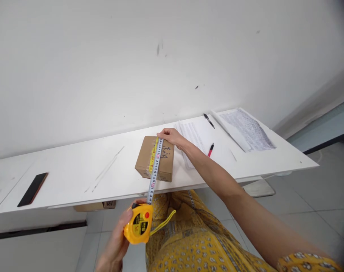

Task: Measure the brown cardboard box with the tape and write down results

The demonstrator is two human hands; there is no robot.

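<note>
A small brown cardboard box (166,166) with yellow printed tape and handwriting on top sits near the table's front edge. My left hand (118,230) is wrapped round the yellow case of a tape measure (138,223), held in front of the table and lower than the box. Its white blade runs from the case up across the box top to the far edge. There my right hand (171,136) pinches the blade's end against the box. A yellow wrist strap hangs from the case.
On the white table (75,162) lie a dark flat phone-like object (33,189) at left, printed papers (196,138), a black pen (209,121), a red pen (211,150) and another printed sheet (245,128). A wall (104,75) rises behind. Another carton (94,206) shows below the table.
</note>
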